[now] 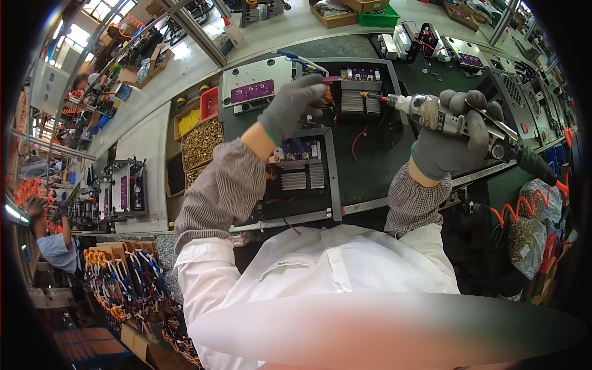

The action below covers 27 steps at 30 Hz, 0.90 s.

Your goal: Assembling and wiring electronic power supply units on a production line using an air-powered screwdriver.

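Observation:
In my right hand (453,139), gloved in grey, is a metal air screwdriver (431,113), held level with its bit pointing left. A small brass-coloured piece (364,95) shows at the bit's tip, before the grey finned heatsink (360,102) in the far black metal case (394,80). My left hand (297,106), also gloved, is at that case's left edge with fingers curled; what they hold, if anything, is hidden. A purple strip (332,79) and a copper coil (328,95) lie beside its fingertips. Below it, a nearer case (333,179) holds another heatsink (302,179).
Left of the cases are a bin of small brass parts (202,143), a red tray (209,103) and a metal plate with a purple board (251,91). A coiled red air hose (524,206) hangs at right. A co-worker (57,243) is at far left.

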Available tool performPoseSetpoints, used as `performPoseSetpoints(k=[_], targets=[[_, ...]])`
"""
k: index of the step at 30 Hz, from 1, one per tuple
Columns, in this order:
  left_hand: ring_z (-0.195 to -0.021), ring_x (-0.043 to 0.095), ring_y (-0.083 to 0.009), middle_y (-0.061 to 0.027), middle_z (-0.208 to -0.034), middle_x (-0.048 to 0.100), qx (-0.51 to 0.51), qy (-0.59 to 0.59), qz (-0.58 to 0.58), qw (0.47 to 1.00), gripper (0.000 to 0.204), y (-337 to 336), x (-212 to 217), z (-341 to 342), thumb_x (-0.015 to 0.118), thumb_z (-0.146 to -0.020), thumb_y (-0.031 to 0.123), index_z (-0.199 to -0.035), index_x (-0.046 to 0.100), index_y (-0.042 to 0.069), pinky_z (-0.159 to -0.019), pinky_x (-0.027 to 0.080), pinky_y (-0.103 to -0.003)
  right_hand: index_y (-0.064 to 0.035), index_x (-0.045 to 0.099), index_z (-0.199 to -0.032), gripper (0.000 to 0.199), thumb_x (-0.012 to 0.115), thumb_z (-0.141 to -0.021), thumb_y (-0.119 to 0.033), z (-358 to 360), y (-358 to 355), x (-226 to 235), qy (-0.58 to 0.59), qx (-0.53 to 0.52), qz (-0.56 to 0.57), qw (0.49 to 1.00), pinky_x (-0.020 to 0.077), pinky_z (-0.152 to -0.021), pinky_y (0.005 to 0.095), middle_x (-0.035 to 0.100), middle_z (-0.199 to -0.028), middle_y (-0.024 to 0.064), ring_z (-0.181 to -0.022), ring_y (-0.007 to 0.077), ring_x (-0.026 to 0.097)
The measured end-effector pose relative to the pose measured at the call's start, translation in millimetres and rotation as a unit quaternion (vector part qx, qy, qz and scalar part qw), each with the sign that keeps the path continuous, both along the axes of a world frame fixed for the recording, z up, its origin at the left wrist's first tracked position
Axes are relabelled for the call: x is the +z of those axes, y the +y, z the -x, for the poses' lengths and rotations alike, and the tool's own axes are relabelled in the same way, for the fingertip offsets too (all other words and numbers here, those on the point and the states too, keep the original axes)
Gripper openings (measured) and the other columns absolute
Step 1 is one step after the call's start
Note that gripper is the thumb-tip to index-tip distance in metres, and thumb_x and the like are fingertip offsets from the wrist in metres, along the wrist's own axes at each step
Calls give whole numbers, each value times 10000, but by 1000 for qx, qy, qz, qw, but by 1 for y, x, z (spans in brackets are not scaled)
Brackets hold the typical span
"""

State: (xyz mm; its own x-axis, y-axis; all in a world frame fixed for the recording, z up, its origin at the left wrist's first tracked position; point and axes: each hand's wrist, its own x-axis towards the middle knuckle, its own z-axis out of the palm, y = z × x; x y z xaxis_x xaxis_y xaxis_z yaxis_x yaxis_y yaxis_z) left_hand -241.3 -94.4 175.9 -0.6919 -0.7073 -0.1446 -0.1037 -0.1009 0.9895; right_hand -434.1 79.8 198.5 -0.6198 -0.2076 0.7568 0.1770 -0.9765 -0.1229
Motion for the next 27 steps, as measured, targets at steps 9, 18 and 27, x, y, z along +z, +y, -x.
performPoseSetpoints(k=[9,18,27], targets=[[-664,673,-199,-130,-856,683,73,-139,164,974,368,-94,-24,69,557,-964,311,-1065,601,-41,-573,584,-285,-124,554,-1230,456,477,-803,17,18,-14,-2,-53,-57,-47,996,542,-747,406,668,-1037,172,-797,229,661],[-795,688,-282,-148,-812,682,217,-76,296,927,277,-85,-37,85,668,-877,242,-954,605,-17,-736,533,-352,-91,548,-1227,446,504,-795,13,28,-32,1,-24,-113,-47,992,559,-715,398,675,-1008,179,-766,224,663],[-765,630,-142,-73,-862,689,38,58,140,988,217,-60,-35,93,711,-857,136,-1027,654,13,-723,513,-279,-88,557,-1105,337,500,-785,-3,30,-81,14,-86,-256,-98,958,562,-721,423,672,-945,125,-730,216,652]])
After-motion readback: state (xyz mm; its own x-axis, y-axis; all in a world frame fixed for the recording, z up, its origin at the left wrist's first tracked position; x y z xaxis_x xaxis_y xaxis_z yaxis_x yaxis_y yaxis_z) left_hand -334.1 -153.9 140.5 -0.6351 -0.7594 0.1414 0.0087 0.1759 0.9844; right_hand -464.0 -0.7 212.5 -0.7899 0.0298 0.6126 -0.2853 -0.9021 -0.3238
